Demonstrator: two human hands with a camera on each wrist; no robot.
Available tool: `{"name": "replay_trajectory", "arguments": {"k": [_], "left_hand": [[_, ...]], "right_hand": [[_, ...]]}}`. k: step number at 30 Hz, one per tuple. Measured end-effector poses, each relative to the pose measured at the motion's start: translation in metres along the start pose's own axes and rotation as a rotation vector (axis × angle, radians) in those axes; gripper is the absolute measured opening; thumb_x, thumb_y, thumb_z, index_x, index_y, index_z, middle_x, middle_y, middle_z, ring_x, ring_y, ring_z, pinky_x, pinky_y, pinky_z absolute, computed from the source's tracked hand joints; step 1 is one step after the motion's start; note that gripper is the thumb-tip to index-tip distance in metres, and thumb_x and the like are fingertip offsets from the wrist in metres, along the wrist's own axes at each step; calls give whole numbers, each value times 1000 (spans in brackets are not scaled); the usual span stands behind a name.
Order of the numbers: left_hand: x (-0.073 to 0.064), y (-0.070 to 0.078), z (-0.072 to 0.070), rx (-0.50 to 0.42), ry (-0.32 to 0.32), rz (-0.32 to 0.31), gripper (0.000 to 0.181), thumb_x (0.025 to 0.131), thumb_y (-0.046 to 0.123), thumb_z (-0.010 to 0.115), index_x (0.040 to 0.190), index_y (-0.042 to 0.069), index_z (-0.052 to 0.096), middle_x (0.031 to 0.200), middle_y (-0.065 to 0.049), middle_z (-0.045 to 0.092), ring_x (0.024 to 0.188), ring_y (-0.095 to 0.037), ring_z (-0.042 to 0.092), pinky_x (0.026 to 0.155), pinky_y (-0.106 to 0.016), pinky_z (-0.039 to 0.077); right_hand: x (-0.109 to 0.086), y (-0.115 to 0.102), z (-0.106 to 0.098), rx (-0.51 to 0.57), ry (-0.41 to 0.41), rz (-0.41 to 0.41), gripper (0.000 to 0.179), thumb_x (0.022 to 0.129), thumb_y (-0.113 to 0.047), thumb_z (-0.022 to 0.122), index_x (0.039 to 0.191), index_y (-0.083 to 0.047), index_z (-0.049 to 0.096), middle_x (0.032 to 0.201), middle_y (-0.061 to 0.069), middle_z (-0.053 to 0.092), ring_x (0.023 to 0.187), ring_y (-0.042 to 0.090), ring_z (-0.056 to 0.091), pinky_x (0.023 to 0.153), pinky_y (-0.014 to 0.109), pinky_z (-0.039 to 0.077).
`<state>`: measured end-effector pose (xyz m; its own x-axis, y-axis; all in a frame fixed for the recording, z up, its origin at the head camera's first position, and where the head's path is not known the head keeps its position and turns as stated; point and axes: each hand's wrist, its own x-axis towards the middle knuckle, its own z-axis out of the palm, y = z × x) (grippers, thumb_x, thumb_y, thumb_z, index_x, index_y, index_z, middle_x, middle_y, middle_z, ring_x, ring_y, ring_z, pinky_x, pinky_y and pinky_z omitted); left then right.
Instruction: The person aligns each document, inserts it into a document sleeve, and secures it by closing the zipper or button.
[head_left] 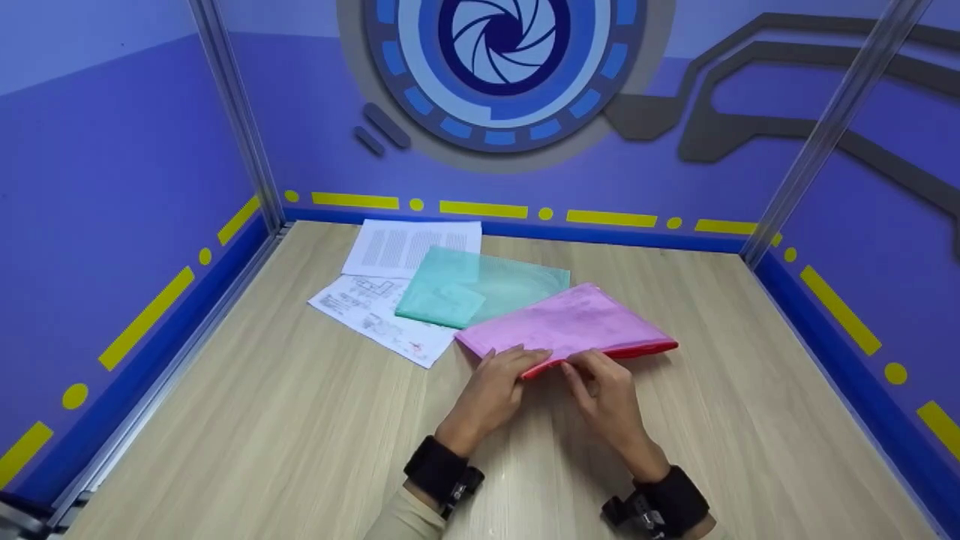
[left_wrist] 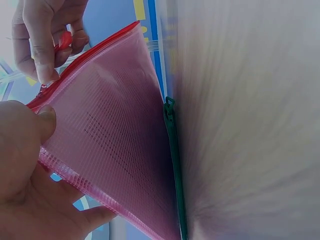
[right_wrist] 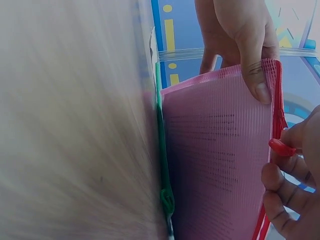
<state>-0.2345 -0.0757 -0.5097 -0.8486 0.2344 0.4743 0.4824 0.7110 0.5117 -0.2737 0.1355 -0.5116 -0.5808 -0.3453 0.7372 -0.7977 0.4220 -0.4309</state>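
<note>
A pink mesh zipper pouch (head_left: 562, 322) with a red zipper edge is tilted up off the table, that edge towards me. My left hand (head_left: 491, 394) grips its left corner, thumb on the near face and fingers behind. The right hand (head_left: 611, 397) pinches the red zipper pull (right_wrist: 281, 147) between thumb and fingers, close to the left hand. Lines of print show through the pink mesh in both wrist views. Behind the pink pouch lies a green mesh zipper pouch (head_left: 480, 289), partly covered by it; its green zipper (left_wrist: 172, 150) shows in the left wrist view.
Two printed sheets lie at the back left: a text page (head_left: 405, 244) and a page with drawings (head_left: 367, 311), both partly under the green pouch. The wooden table (head_left: 300, 435) is enclosed by blue-purple panels (head_left: 300, 135) at the back and both sides.
</note>
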Motion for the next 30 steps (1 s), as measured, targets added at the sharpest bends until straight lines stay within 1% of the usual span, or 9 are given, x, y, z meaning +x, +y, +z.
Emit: {"name": "replay_trajectory", "arguments": {"k": [7,12,14,16,18,22,25,28,30], "left_hand": [[0,0,0,2,-2,2,55,96,-8,62,144,18,69,140,-1,70,135,-30,61,112,-68,41],[0,-1,1,-3,-14,-11,56,96,-8,61,144,19,68,140,1,69,136,-28,60,113,-67,40],[0,0,1,-8,-13,-12,56,95,-8,61,144,19,68,141,1,69,137,-28,60,113,-68,40],[0,0,0,-12,-6,-8,57,95,-9,61,144,18,69,140,1,69,136,-28,61,112,-68,40],[0,-1,0,-16,0,-2,57,94,-9,61,143,18,69,139,1,70,135,-28,61,112,-69,40],[0,-1,-1,-15,6,8,57,94,-11,61,143,16,69,139,0,70,134,-31,62,111,-68,42],[0,-1,-1,-9,7,12,58,93,-11,61,144,16,68,139,-1,70,133,-32,63,111,-68,42],[0,-1,-1,-13,8,11,58,94,-11,62,144,16,68,139,-1,70,133,-32,63,111,-68,42],[0,-1,-1,-13,9,10,57,94,-10,62,144,16,68,139,-1,70,133,-32,62,111,-68,42]], "right_hand": [[0,-2,0,-9,1,27,8,96,-4,77,101,-9,74,90,-5,68,78,7,59,65,29,52],[-1,-3,-1,-21,4,43,9,96,-3,78,102,-9,74,91,-5,69,78,7,60,67,25,52],[0,-3,-1,-24,13,48,9,96,-2,78,101,-8,74,89,-4,68,75,11,61,66,23,51],[0,-2,-1,-23,23,46,9,96,-1,77,100,-8,73,88,-4,67,74,11,60,65,23,49],[0,-1,0,-14,33,41,8,96,-1,76,100,-8,73,87,-5,66,73,11,60,62,26,50],[0,0,0,-5,41,30,6,97,-3,75,97,-9,73,84,-6,64,71,10,58,61,28,49],[0,-1,0,-16,47,29,8,96,-3,76,96,-10,73,81,-6,62,69,14,59,61,25,46],[0,-2,0,-23,47,35,11,94,-1,77,96,-11,73,81,-6,62,69,17,60,61,23,45],[0,-2,0,-23,48,43,11,94,-1,78,96,-11,73,81,-6,61,69,16,60,61,23,45]]}}
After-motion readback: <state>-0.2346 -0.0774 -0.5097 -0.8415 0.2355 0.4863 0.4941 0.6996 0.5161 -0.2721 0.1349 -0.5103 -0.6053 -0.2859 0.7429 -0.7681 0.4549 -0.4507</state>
